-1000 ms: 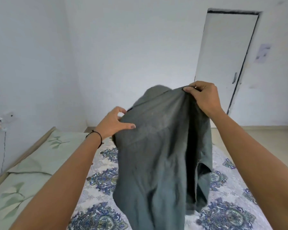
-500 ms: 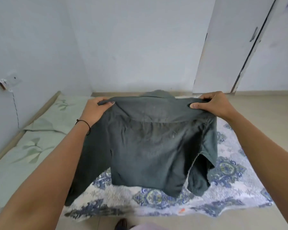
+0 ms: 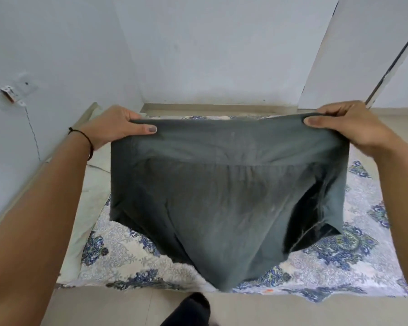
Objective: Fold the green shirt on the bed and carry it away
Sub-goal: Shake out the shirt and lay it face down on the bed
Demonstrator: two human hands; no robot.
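Pale walls backed a low bed [image 3: 127,262] spread with blue-patterned white cloth. At mid-frame, the left hand [image 3: 113,128] and right hand [image 3: 353,128] each pinched the dark green cotton shirt [image 3: 222,196] by its top edge, its hem hanging over the bed.

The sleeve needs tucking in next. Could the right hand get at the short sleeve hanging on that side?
Probably yes, but not yet: the right hand is pinching the dark green shirt's shoulder; the sleeve hangs unobstructed just below.
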